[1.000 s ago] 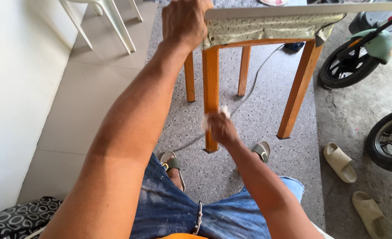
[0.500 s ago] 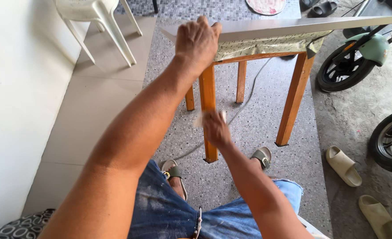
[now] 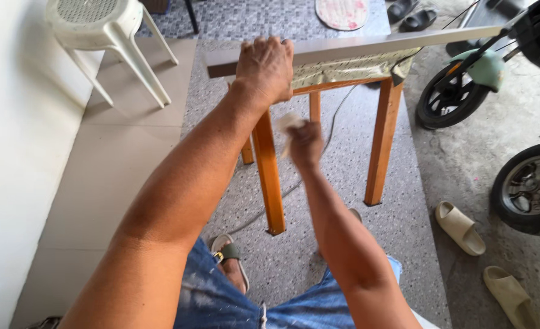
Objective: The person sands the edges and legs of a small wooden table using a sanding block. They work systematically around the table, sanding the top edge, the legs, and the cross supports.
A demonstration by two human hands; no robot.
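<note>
Your left hand [image 3: 265, 68] is closed over a long grey metal bar [image 3: 367, 45] that lies across the top of a wooden table [image 3: 269, 170] at twelve o'clock, while your right hand [image 3: 303, 143], just below it, pinches a small pale wad [image 3: 287, 122] beside the table leg; whether it is cloth or paper is hard to make out. No packages or labels show. At two o'clock the bar's far end runs behind a scooter [image 3: 465, 85], cut off by the frame, and two beige slippers [image 3: 460, 227] lie at four o'clock.

One metal bar [image 3: 367, 46], one wooden table [image 3: 382, 141], one white plastic chair [image 3: 102, 36], two beige slippers [image 3: 460, 228], two wheels [image 3: 529, 187].
</note>
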